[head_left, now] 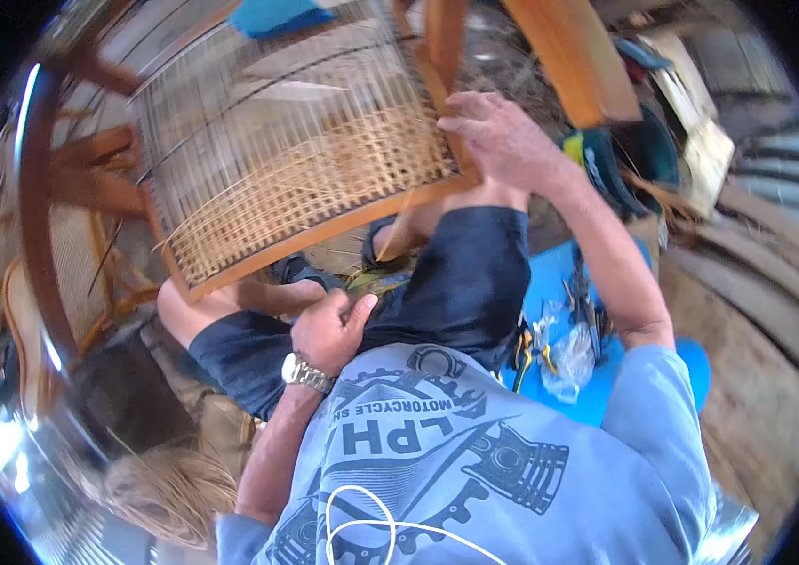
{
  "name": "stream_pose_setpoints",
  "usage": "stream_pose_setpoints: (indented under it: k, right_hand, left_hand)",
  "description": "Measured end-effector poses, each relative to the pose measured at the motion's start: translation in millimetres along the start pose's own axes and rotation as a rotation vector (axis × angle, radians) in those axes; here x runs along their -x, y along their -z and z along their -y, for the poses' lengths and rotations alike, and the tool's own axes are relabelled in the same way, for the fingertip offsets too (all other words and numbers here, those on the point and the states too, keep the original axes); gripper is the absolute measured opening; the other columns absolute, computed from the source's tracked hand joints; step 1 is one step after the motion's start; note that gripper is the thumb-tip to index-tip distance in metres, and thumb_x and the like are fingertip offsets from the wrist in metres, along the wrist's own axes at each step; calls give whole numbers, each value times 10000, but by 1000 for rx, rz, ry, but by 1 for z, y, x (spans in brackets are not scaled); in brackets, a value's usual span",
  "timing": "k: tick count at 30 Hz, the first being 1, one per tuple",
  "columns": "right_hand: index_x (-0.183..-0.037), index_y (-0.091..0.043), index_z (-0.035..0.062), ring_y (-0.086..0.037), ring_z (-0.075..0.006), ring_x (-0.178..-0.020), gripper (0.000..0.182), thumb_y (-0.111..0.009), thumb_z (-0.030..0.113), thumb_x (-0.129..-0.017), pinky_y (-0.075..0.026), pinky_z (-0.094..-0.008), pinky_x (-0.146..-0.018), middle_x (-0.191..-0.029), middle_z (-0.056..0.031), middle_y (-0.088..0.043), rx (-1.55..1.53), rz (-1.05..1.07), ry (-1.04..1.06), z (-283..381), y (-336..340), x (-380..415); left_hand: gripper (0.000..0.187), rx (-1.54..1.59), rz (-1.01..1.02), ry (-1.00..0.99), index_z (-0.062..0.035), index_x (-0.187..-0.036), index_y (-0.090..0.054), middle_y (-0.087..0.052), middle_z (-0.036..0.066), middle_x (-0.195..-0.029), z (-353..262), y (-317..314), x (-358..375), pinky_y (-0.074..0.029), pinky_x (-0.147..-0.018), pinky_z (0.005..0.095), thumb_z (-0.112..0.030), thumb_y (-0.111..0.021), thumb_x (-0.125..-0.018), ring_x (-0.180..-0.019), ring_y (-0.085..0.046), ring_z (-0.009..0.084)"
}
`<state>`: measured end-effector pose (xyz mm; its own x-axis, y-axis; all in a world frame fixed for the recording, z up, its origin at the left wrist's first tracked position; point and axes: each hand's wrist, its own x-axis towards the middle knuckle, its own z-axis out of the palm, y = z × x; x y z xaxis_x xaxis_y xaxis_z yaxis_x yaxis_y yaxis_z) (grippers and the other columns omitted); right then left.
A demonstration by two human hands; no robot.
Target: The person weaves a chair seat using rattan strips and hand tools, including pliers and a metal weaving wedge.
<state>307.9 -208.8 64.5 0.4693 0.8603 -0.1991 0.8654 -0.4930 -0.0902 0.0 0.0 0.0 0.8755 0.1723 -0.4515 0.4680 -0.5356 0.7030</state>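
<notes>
A wooden chair frame [324,229] with a cane panel stands tilted across my knees. Its near part carries a woven cane mesh [315,179], while long parallel strands [230,104] run over the far part. My right hand [503,141] is at the frame's right edge, its bent fingers gripping the wood beside the mesh. Below the frame, near my lap, my left hand [329,330] is closed with the thumb on top. Whatever its curled fingers may hold is hidden. A loose strand hangs below the frame's near edge.
To my right, a blue surface [550,282] bears pliers [536,353], other tools and a clear plastic bag [571,363]. Beyond it stands a dark green bucket [644,155]. Another caned chair [42,320] is at left, above a bundle of pale cane [169,490]. Something blue [277,17] lies at the top.
</notes>
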Motion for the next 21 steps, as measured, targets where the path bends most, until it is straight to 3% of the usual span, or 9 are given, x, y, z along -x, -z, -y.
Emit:
stream_pose_setpoints:
  k: [2,3,5,7,11,13,14,17,21]
  right_hand:
    - [-1255,-619,95,-537,-343,-1231,362,-632,72,-894,-436,-447,-1042,-1310,-150,-554,-203,-220,-77,35,1,27]
    - [-1231,-615,81,-558,-360,-1178,341,-638,64,-890,-456,-433,-1012,-1265,-158,-568,-451,-510,-146,76,-50,1]
    - [-1206,-620,79,-577,-358,-1130,322,-646,45,-886,-487,-415,-955,-1224,-162,-584,-509,-581,-414,96,-65,55]
    - [-1167,-635,65,-608,-358,-1056,281,-658,43,-888,-511,-404,-894,-1125,-160,-617,-572,-671,-687,132,-88,103]
    - [-1107,-647,31,-621,-348,-994,233,-652,46,-874,-503,-406,-872,-1050,-177,-622,-602,-592,-1131,208,-131,207]
    - [-1102,-636,23,-604,-382,-1005,244,-654,60,-861,-495,-436,-884,-1058,-195,-614,-507,-521,-1294,225,-165,263]
    - [-1103,-632,17,-599,-390,-1011,248,-650,65,-861,-495,-446,-885,-1068,-201,-609,-464,-501,-1372,229,-185,290]
    - [-1109,-626,10,-584,-404,-1039,242,-631,87,-880,-486,-462,-905,-1089,-206,-601,-305,-348,-1489,226,-200,334]
    - [-1119,-619,13,-569,-410,-1061,243,-621,108,-896,-477,-462,-922,-1105,-201,-590,-433,-310,-1471,218,-200,327]
  left_hand:
    - [468,116,-170,-35,-56,-715,-563,-578,114,-652,0,17,-12,-443,-562,460,-435,-828,-784,-602,-581,335]
    - [449,-50,-256,101,-45,-749,-586,-575,109,-660,9,86,-17,-446,-575,459,-416,-837,-781,-611,-573,329]
    - [426,-37,-408,-80,-24,-814,-622,-575,91,-663,7,75,-52,-459,-596,451,-391,-839,-787,-613,-568,312]
    - [448,-250,-518,-483,-14,-881,-660,-585,83,-671,-9,77,-91,-479,-621,441,-435,-799,-817,-616,-579,306]
    - [450,-460,-494,-542,-15,-883,-680,-619,89,-687,-50,68,-139,-495,-635,431,-460,-743,-854,-636,-610,305]
    - [432,-421,-271,-324,-15,-889,-702,-664,114,-709,-56,67,-160,-513,-660,420,-446,-695,-883,-666,-651,312]
    - [432,-424,-257,-337,-15,-889,-702,-664,114,-709,-56,67,-166,-513,-660,420,-446,-695,-883,-666,-651,312]
    - [375,-466,-241,-300,-10,-898,-713,-699,131,-738,-58,72,-175,-522,-671,406,-384,-692,-886,-680,-675,299]
    - [366,-287,-86,-254,-7,-931,-713,-709,116,-751,-48,89,-172,-517,-675,367,-371,-697,-888,-677,-673,246]
